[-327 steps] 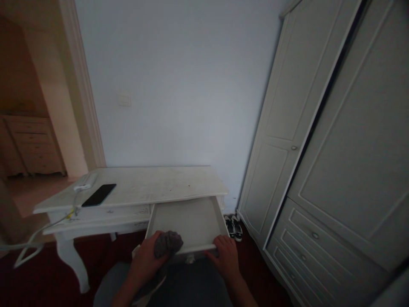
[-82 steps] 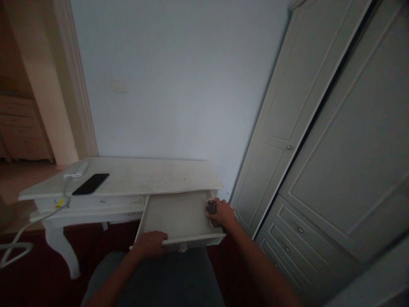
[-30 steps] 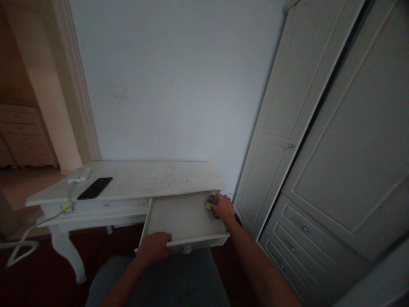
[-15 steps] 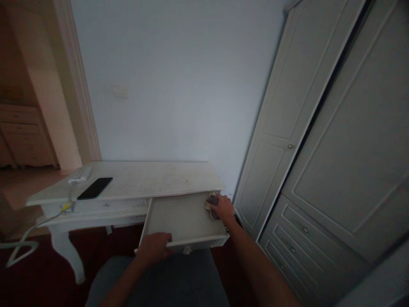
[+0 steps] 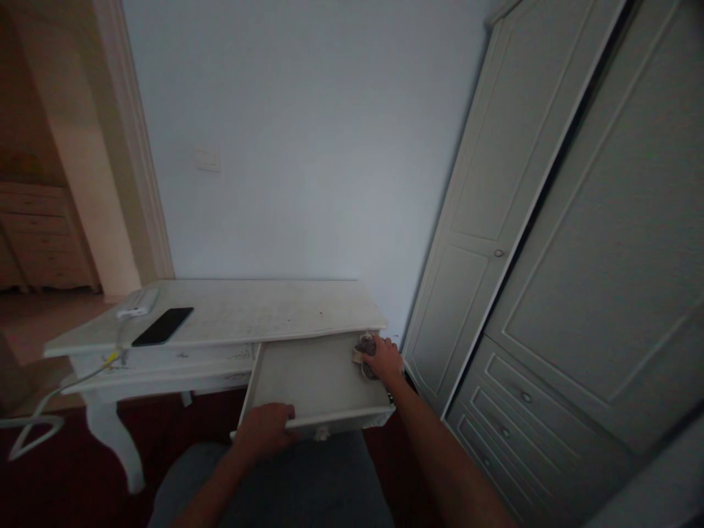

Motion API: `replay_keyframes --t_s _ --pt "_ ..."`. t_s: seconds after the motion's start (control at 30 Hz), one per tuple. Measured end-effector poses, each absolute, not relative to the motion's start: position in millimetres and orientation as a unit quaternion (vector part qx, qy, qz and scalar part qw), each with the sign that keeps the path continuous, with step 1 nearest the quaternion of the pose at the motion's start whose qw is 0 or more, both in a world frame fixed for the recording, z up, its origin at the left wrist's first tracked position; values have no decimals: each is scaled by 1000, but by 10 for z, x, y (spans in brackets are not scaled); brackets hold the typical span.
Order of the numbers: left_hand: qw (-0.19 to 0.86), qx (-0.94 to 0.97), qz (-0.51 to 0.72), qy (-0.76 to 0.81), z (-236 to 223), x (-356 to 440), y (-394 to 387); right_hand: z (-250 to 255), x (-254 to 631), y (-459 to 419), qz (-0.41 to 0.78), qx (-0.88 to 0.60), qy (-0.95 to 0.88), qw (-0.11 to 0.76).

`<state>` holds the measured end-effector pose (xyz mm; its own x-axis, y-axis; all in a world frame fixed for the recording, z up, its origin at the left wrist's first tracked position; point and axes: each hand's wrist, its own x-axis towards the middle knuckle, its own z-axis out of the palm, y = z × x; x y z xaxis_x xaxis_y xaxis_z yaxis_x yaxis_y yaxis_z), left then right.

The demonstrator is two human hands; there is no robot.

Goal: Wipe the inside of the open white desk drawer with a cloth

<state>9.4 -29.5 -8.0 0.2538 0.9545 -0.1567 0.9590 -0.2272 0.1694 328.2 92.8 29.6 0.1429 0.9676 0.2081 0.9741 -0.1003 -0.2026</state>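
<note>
Got a bunched grey-brown cloth (image 5: pixel 367 349) gripped in the right hand (image 5: pixel 386 359), inside a pulled-out drawer (image 5: pixel 308 374), over on the right toward the far end. Hanging onto the drawer's near edge with the left hand (image 5: pixel 267 427). On the desk (image 5: pixel 264 304) at left: 1 black phone (image 5: pixel 163 326), 1 white box (image 5: pixel 138 302) plus cable (image 5: pixel 88 377). Hemmed in by a wardrobe (image 5: pixel 599 257) at right.

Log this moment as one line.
left hand: gripping front edge of drawer; right hand: holding cloth at drawer's right side; drawer: open; phone: on desk
</note>
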Motion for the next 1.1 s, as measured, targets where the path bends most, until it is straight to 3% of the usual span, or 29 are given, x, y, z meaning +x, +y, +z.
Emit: replay_keyframes --t_s 1.1 --pt "111 783 0 612 -155 80 -265 296 3296 952 14 -740 -660 127"
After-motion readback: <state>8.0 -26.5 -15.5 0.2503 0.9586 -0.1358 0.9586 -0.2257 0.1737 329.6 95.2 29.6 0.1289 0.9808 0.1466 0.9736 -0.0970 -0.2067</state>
